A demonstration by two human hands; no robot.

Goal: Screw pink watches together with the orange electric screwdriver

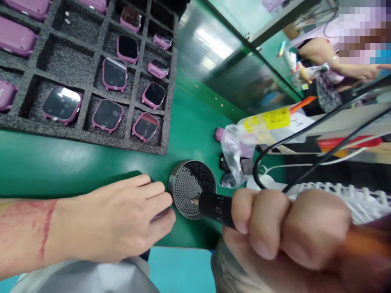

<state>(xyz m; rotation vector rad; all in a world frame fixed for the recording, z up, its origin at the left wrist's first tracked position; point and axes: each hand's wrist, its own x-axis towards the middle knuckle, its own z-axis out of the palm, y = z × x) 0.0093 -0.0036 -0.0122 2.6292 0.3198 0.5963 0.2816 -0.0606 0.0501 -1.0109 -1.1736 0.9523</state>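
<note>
My right hand (275,228) is wrapped around a black electric screwdriver (216,206), blurred and close to the camera, with orange showing behind the fingers. The screwdriver's tip points over a round metal dish (171,191). A studded grey surface fills part of that dish, and small black screws (200,173) are heaped on its far side. Close to the dish's left side, my left hand (128,217) is closed on a purple watch case (159,215), of which only a sliver shows between the fingers.
A dark foam tray (91,91) at the upper left holds several purple watches (107,115) in square compartments. Right of the dish lie a plastic bag (233,156), a bottle with a yellow label (267,120) and black cables (259,162). Another person's arm (324,57) shows beyond a metal partition (220,53).
</note>
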